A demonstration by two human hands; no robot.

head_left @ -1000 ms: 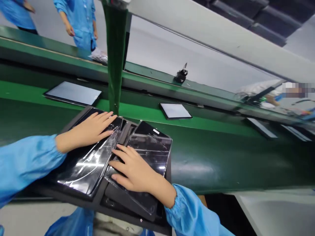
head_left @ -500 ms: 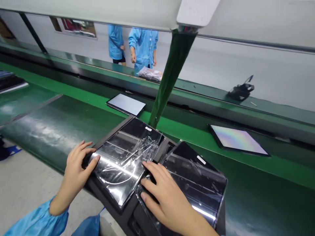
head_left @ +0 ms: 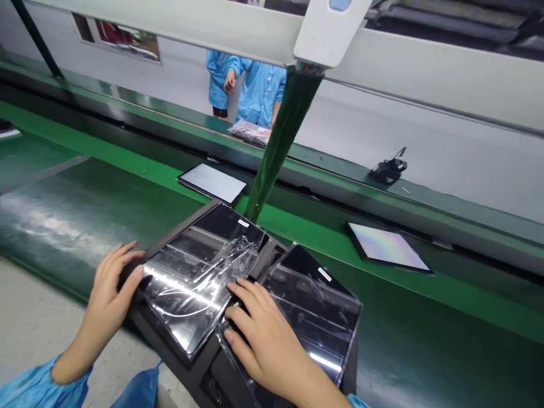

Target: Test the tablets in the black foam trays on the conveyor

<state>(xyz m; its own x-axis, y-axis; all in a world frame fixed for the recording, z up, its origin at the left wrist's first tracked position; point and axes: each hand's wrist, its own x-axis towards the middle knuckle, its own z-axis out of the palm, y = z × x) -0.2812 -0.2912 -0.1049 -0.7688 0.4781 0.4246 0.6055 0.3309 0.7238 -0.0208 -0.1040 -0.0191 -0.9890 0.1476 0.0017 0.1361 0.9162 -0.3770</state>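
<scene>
A black tray [head_left: 158, 334] rests on the near edge of the dark green bench, carrying two black panels wrapped in shiny clear film. My left hand [head_left: 108, 289] curls around the tray's left edge, thumb by the corner of the left wrapped panel [head_left: 199, 266]. My right hand [head_left: 263, 340] lies on the near left part of the right wrapped panel [head_left: 317, 303], its fingers bent over that panel's edge at the gap between the two panels.
Beyond the tray, two flat screens [head_left: 212, 182] [head_left: 389, 246] lie on the green conveyor belt [head_left: 127, 158]. A slanted green post [head_left: 276, 147] rises behind the tray. A small black device [head_left: 386, 168] and a bag of parts [head_left: 250, 131] sit on the far ledge, where two people in blue coats [head_left: 259, 88] stand.
My left hand slid off the top of the left panel to the tray's left edge. My right hand stayed on the right panel. My view swung left.
</scene>
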